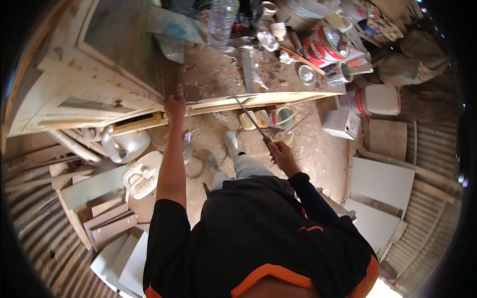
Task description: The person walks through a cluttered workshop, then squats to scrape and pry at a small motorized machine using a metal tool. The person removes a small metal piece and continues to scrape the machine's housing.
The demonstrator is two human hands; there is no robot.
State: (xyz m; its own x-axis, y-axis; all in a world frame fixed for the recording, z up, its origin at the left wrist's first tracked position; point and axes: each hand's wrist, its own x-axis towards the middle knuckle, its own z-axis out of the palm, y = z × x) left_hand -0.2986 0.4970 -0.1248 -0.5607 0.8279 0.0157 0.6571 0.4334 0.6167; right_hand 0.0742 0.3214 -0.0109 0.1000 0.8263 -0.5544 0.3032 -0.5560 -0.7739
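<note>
At L, we've a pale wooden cabinet [94, 74]; our L hand [175, 107] is at its corner, can't tell if gripping. Then a long thin tool [252, 119], tip nr front edge of bench [208, 77], other end clasped in our R hand [283, 157]. Farther R, a white box [341, 124].

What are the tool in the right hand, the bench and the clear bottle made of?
The tool looks like dull metal: its shaft is thin, straight and greyish. The bench seems wooden and unpolished, with a pale, bare edge. The bottle is probably glossy plastic: see-through, ribbed, with bright glints.
</note>
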